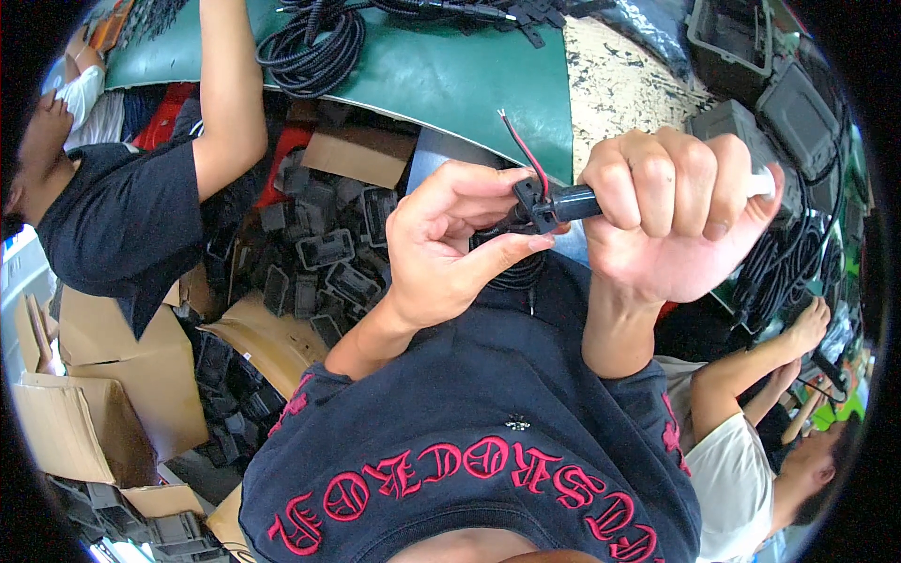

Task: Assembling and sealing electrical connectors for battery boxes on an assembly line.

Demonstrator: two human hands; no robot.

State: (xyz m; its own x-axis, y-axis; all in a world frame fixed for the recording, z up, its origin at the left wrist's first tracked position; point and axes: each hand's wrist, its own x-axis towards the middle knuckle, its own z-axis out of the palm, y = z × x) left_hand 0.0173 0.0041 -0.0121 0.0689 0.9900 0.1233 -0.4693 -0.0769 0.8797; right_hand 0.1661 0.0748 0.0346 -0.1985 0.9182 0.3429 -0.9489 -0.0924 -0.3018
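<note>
**Connector held level between 2 hands above the lap**

The black connector [549, 204] sits in mid-air in front of the person's chest, between the 2 hands and over the near edge of the green bench [450, 84]. Its long axis runs roughly left to right, nearly level. The square plug end faces the left hand [450, 249]; the round body disappears rightward into the right hand [671, 211].

The right hand is a closed fist wrapped around the body, with a white end [762, 183] sticking out past the far side of the fist. The left hand's fingers [511, 249] are curled and partly together, thumb below and forefinger above, touching the plug end rather than gripping it fully. The left hand is the nearer one to the plug face.

A red and black wire pair [524, 150] rises from the plug end, slanting up and left. Coiled black cable [314, 47] lies well apart on the bench.
</note>
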